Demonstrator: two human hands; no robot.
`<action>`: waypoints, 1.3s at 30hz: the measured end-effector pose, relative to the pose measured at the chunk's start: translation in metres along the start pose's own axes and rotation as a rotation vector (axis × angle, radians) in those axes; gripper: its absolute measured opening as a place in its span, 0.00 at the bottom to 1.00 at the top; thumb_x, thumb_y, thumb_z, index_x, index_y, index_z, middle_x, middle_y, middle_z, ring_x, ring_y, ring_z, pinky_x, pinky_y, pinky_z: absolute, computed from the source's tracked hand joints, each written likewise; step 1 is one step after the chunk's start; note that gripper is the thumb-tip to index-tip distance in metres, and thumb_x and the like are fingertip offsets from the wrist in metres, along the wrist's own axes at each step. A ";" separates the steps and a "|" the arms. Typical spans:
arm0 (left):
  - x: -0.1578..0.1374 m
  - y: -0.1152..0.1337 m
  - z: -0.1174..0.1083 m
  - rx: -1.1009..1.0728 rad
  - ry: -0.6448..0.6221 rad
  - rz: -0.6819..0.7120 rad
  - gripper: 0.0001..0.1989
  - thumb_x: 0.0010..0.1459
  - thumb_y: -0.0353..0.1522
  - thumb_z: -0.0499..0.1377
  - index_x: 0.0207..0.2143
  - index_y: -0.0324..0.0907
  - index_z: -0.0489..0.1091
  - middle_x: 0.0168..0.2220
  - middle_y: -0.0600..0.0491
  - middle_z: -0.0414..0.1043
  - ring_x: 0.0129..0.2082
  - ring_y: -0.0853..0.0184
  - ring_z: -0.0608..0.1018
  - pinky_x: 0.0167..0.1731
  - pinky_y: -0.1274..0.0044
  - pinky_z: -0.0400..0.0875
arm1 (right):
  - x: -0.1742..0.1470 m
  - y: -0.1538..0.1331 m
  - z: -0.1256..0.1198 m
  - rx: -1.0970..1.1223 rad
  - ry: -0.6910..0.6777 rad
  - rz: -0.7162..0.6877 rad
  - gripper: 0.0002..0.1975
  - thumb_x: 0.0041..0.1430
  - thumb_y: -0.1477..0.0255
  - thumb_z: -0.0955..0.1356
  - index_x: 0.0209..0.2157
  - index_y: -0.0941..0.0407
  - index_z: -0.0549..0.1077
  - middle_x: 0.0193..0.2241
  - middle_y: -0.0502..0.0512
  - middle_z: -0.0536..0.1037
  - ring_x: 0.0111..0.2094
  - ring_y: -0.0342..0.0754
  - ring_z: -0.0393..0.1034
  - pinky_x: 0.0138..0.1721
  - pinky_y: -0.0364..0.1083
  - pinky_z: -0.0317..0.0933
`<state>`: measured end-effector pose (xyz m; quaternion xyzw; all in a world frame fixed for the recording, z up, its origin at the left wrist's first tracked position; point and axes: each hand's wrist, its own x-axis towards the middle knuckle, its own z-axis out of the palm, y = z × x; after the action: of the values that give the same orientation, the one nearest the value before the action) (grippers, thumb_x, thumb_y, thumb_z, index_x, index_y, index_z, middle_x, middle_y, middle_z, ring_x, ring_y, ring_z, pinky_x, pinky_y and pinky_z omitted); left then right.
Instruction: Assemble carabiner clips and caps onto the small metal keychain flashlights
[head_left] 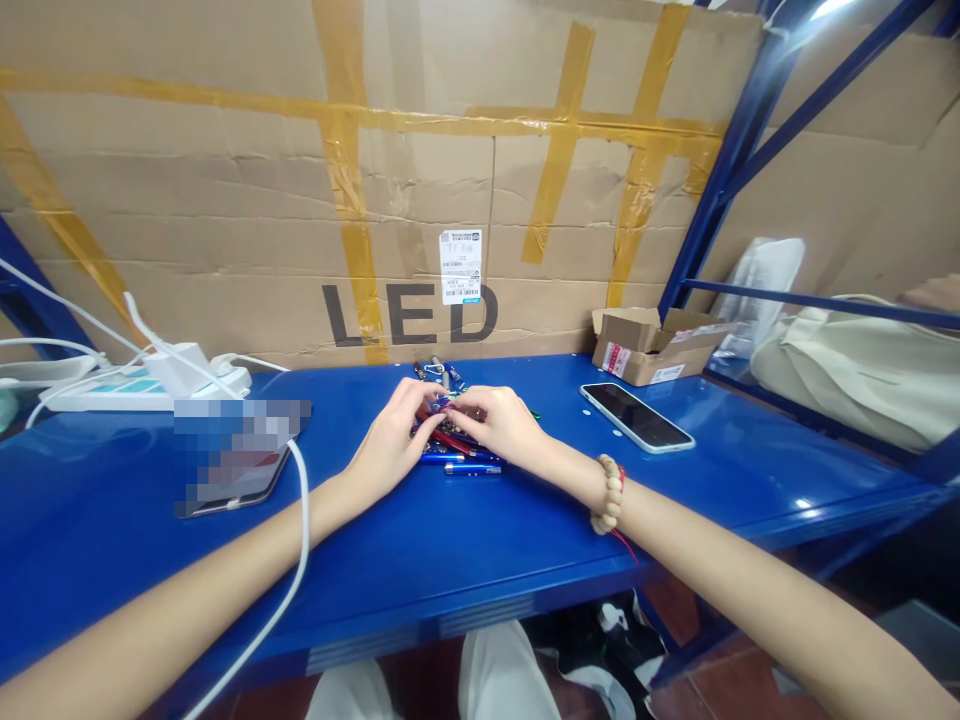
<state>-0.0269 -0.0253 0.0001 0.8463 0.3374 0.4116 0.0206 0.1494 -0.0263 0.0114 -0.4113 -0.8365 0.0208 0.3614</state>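
Observation:
My left hand (397, 430) and my right hand (502, 420) meet over a pile of small, shiny pen-shaped tubes at the middle of the blue shelf. The fingertips of both are pinched together around something small and bluish-purple, mostly covered by the fingers. Below my hands lies a blue tube (472, 468) with a silver band, in front of the pile. Red tubes (454, 441) show between my hands. Beyond my fingers, several more tubes with metal clips (435, 369) lie near the cardboard. My right wrist wears a beaded bracelet (607, 495).
A white phone (637, 417) lies to the right, near a small open carton (652, 345). On the left are another phone (255, 485), partly blurred, and a power strip (120, 390). A white cable (304, 520) crosses my left forearm. Taped cardboard (262, 230) stands behind.

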 end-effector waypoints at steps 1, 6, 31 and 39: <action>0.000 -0.002 0.001 0.020 0.008 -0.035 0.13 0.59 0.33 0.52 0.47 0.43 0.60 0.40 0.52 0.63 0.36 0.68 0.71 0.36 0.76 0.69 | 0.000 0.000 0.000 0.042 0.040 0.029 0.07 0.56 0.72 0.65 0.31 0.56 0.76 0.28 0.51 0.77 0.27 0.42 0.68 0.28 0.40 0.57; 0.000 -0.015 0.005 0.136 -0.040 -0.107 0.20 0.57 0.38 0.54 0.51 0.43 0.60 0.44 0.49 0.64 0.43 0.62 0.70 0.44 0.68 0.65 | 0.002 -0.004 -0.003 0.374 0.224 0.174 0.09 0.57 0.69 0.64 0.34 0.57 0.75 0.31 0.53 0.79 0.31 0.44 0.72 0.34 0.42 0.64; -0.002 0.000 0.000 0.093 0.029 -0.176 0.01 0.53 0.29 0.47 0.30 0.43 0.56 0.31 0.54 0.59 0.31 0.67 0.67 0.31 0.76 0.63 | 0.003 -0.006 0.001 0.752 0.099 0.204 0.10 0.54 0.74 0.64 0.36 0.57 0.75 0.31 0.53 0.77 0.30 0.43 0.71 0.21 0.39 0.64; -0.002 0.008 -0.005 0.061 0.015 -0.280 0.15 0.62 0.41 0.40 0.29 0.43 0.56 0.29 0.56 0.62 0.29 0.68 0.69 0.28 0.77 0.61 | 0.002 -0.011 -0.003 0.569 0.069 0.118 0.08 0.51 0.72 0.67 0.33 0.57 0.76 0.35 0.55 0.78 0.34 0.45 0.71 0.35 0.45 0.67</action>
<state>-0.0273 -0.0337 0.0046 0.7881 0.4647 0.4006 0.0494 0.1432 -0.0330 0.0188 -0.3418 -0.7591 0.2615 0.4885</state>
